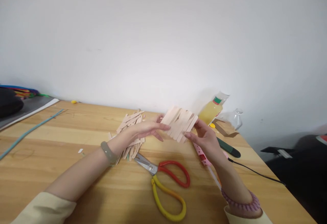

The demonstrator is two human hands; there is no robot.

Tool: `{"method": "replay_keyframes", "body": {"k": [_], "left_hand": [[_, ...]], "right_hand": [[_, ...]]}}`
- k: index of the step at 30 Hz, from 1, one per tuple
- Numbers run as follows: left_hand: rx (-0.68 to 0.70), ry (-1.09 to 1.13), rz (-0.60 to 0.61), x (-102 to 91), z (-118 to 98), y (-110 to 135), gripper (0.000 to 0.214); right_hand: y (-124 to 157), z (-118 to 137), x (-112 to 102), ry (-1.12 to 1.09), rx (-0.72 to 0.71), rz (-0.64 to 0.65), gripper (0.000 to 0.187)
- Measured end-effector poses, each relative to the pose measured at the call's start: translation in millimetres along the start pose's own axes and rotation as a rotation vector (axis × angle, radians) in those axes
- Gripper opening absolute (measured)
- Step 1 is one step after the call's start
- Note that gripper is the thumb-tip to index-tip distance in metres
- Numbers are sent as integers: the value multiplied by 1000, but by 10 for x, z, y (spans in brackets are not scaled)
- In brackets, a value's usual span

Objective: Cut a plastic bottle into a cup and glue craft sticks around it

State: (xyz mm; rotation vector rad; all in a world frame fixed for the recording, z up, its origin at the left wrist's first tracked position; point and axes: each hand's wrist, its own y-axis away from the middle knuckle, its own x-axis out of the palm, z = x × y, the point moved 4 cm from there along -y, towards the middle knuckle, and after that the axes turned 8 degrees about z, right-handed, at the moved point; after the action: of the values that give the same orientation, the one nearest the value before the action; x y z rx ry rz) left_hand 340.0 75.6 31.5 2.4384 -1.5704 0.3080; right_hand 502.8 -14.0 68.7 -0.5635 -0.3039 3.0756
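Note:
Both hands hold up a small panel of glued wooden craft sticks [179, 122] above the wooden table [63, 149]. My left hand [144, 129] pinches the panel's left edge, fingers closed on it. My right hand [204, 138] grips its right edge between thumb and fingers. Under and behind the left hand lies a loose pile of several more craft sticks [130, 123]. A grey-green bangle sits on the left wrist, a pink coil band on the right.
Scissors [167, 181] with a red and a yellow handle lie near the front. A glue gun [228, 148] with a black cord, a pink strip [203, 155], a yellow bottle [211, 110] and a clear container [236, 118] are at right. A blue-green stick [28, 132] lies at left.

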Motion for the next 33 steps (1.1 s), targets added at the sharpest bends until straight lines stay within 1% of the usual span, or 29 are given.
{"method": "replay_keyframes", "body": {"k": [7,10,17,19,21,22,23,25,26,27,28,30,31,33], "left_hand": [[-16,-49,46,2,24,3,56],[-30,-47,47,-1,24,2,59],[-21,-46,94,40,39,21,65],[-20,-78,123,24,45,16,65],[-20,-167,162,-19,17,9,67],[-16,-246,151,-57,-18,10,70],[1,-343,101,-105,-74,17,75],[81,-568,-75,-177,-245,65,88],[141,-673,-168,-176,-346,108,92],[203,-766,-212,-132,-437,152,94],[241,-859,-196,-48,-502,187,91],[266,-1007,-98,157,-560,231,80],[232,-1071,-85,232,-558,239,68],[153,-1134,-48,320,-516,225,35]], "right_hand": [[1,-36,15,-57,25,13,36],[8,-15,39,-69,35,46,35],[19,36,66,-78,-16,116,33],[20,44,66,-64,-26,139,35],[23,61,65,-6,-32,159,35],[26,72,68,53,-29,169,34],[30,85,75,126,-26,183,31],[45,121,101,277,-41,203,27],[55,139,121,343,-61,206,29],[66,154,147,398,-87,211,34],[78,165,177,445,-117,213,40],[100,169,244,532,-174,223,52],[108,164,276,570,-202,233,54],[119,159,301,624,-271,203,53]]}}
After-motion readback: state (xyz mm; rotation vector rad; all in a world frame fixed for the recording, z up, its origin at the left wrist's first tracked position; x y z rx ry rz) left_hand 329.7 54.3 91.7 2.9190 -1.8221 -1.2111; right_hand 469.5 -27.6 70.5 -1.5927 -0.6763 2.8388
